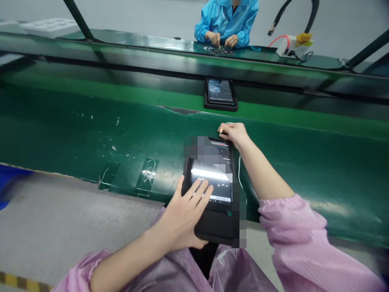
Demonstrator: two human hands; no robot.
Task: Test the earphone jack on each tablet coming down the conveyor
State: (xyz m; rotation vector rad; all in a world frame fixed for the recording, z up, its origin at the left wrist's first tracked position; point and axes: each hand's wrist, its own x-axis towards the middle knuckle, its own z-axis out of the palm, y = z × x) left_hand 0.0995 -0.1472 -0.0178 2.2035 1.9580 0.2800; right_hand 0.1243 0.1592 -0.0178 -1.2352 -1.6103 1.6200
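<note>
Green bench [60,134], tablet [221,190] in black holder [217,229]

Tablets [209,172]: 2
Own hands [184,215]: 2
Pink sleeves [294,231]: 2
Co-worker [226,22]: 1
Co-worker's hands [215,39]: 2
Tape patches [148,174]: 2

The left hand [190,215] spreads over a glossy-screened rectangular tablet [219,187] in a black holder [216,225] at the green desk [75,138]'s near edge; the right hand [233,134] pinches a thin white cable [239,172].

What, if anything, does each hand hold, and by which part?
Right hand: thin white cable, pinched near one end. Left hand: across a rectangular black-cased tablet, lower left; firm grip unclear.
</note>
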